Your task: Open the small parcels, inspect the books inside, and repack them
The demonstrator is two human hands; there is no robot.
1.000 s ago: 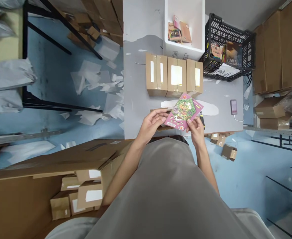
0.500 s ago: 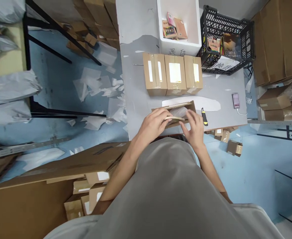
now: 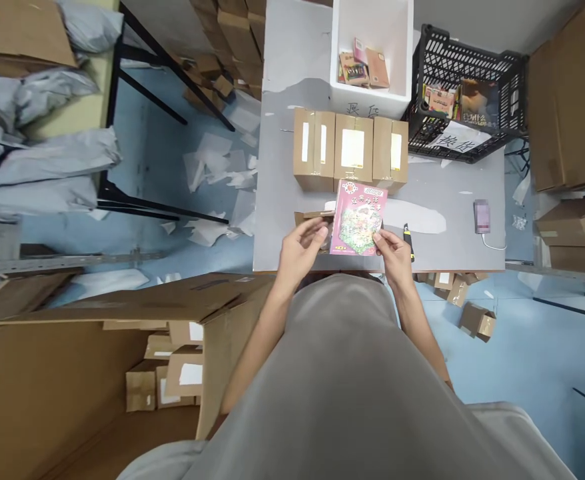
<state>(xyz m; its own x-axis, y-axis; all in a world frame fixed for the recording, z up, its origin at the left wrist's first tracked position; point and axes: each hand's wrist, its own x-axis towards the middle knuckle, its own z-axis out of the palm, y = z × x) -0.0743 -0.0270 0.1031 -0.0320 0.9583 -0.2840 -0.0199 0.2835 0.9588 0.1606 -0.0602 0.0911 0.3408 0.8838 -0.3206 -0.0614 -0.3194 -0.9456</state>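
My right hand (image 3: 395,256) pinches the lower right corner of a pink book (image 3: 358,220) with a green picture on its cover. The cover faces up toward me, above the table's front edge. Just left of the book is my left hand (image 3: 302,250), its fingers apart and curved, with nothing visible in them. An open cardboard box (image 3: 308,216) lies behind the left hand and the book, which hide most of it. To the right of my right hand rests a black and yellow box cutter (image 3: 408,241).
Three taped cartons (image 3: 353,150) with white labels stand on the grey table (image 3: 452,227). Behind them are a white foam bin (image 3: 340,100) and a black crate (image 3: 515,87), both with books inside. A phone (image 3: 482,217) lies right. A large carton (image 3: 47,373) holds boxes at lower left.
The book, earlier edge-on over the open box between both hands, is now raised with its cover showing. My left hand has come off it; my right keeps hold. The view has shifted slightly.
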